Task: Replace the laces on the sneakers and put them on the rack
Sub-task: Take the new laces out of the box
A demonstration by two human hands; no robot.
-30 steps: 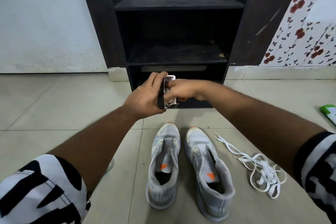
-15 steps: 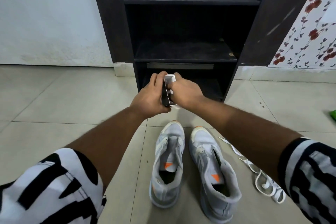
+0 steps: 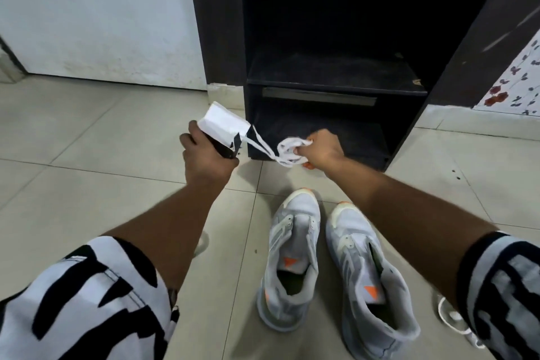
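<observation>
The left hand [image 3: 204,155] grips a small white-and-black lace packet [image 3: 223,130], fingers curled around its lower side. The packet is held above the tiled floor [image 3: 87,140], tilted, with its open end facing right. Two strands of new white lace [image 3: 287,150] run out of that open end to the right hand [image 3: 321,152]. The right hand is closed around the bunched remainder of the same lace, which shows as a blurred white coil at the fingertips. How much lace is left inside the packet cannot be told.

The two hands are apart, level with each other, in front of the lowest compartment of the dark shoe rack [image 3: 336,73]. The rack stands against the wall. Its visible compartments are dark inside, and no contents can be made out in them.

Two grey sneakers sit side by side on the floor below the hands, toes toward the rack. The left sneaker [image 3: 290,260] and the right sneaker [image 3: 371,280] both have bare eyelets and an orange mark on the tongue. Their openings face up and appear to hold nothing.

A loose white lace [image 3: 451,318] lies on the floor just right of the right sneaker, partly hidden by the right forearm. Black-and-white patterned sleeves [image 3: 81,301] cover both upper arms.
</observation>
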